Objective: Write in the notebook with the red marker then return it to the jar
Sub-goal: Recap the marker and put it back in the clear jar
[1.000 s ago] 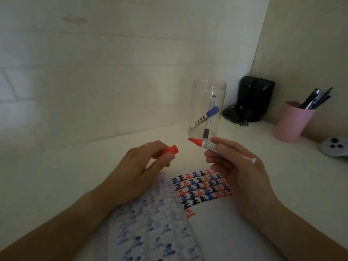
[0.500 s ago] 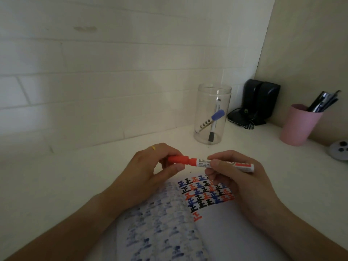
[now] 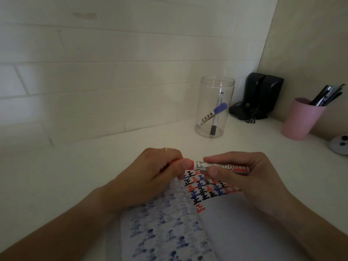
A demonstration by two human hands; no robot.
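Note:
The red marker (image 3: 222, 166) lies level between both hands above the open notebook (image 3: 235, 227). My left hand (image 3: 150, 174) is closed around its red cap, which sits on the marker's tip. My right hand (image 3: 243, 178) pinches the labelled barrel. The notebook's right page carries rows of red, blue and black characters near its top; the left page shows bled-through blue marks. The clear jar (image 3: 215, 108) stands upright behind my hands and holds a blue-capped marker and a black one.
A pink cup (image 3: 301, 121) with pens stands at the right. Black speakers (image 3: 263, 93) with a cable sit in the corner behind the jar. A grey round object (image 3: 339, 144) lies at the right edge. A white tiled wall backs the white desk (image 3: 75, 176).
The cap in my left hand and the marker in my right hand came together; the cap now sits on the tip. Both hands sank closer to the notebook.

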